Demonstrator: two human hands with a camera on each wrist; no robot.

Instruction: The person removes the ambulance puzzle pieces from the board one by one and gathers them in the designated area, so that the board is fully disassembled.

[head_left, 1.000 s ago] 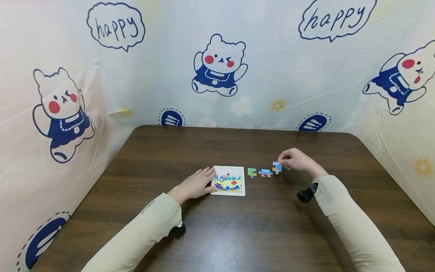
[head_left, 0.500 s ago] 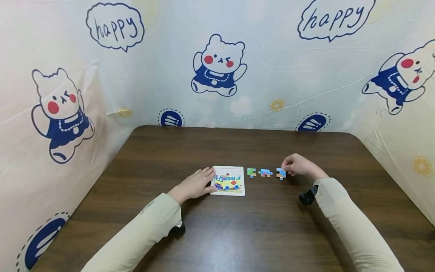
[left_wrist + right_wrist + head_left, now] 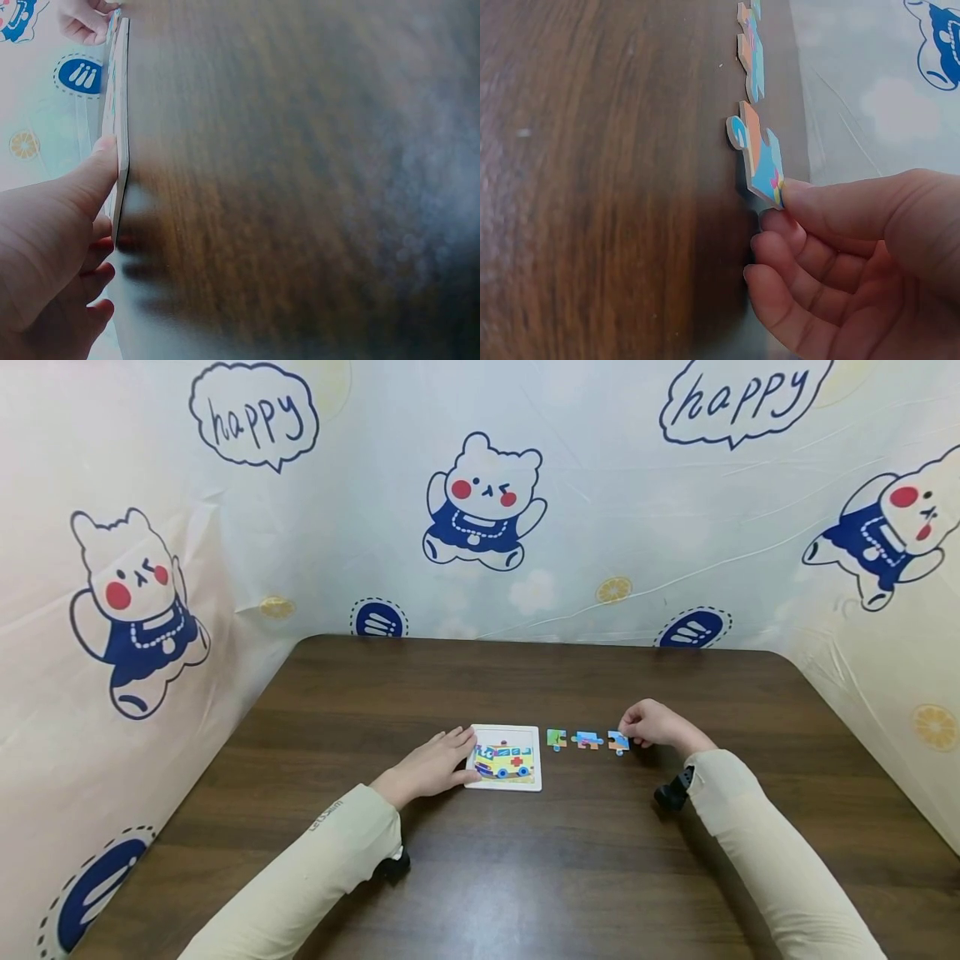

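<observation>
A white-framed jigsaw tray [image 3: 503, 786] with a yellow ambulance picture lies mid-table. My left hand [image 3: 429, 766] rests along its left side, fingers at the upper left and thumb [image 3: 99, 169] on the edge. To the tray's right, a green-and-blue jigsaw piece [image 3: 556, 739] and a blue-and-pink jigsaw piece [image 3: 587, 741] lie in a row. At the row's right end, my right hand [image 3: 654, 724] pinches a blue-and-orange jigsaw piece [image 3: 763, 161] by its corner, between thumb and fingertips. In the right wrist view this piece is slightly tilted, with a shadow beneath it.
The dark wooden table [image 3: 480, 877] extends around the tray and pieces. A curtain [image 3: 345, 510] printed with cartoon bears hangs behind the table and along both sides. Black wrist cameras show at the left cuff [image 3: 393, 865] and right cuff [image 3: 674, 787].
My right hand has moved the blue-and-orange jigsaw piece rightward and toward me, then slightly back left, bringing it level with the other two. My left hand stays on the tray.
</observation>
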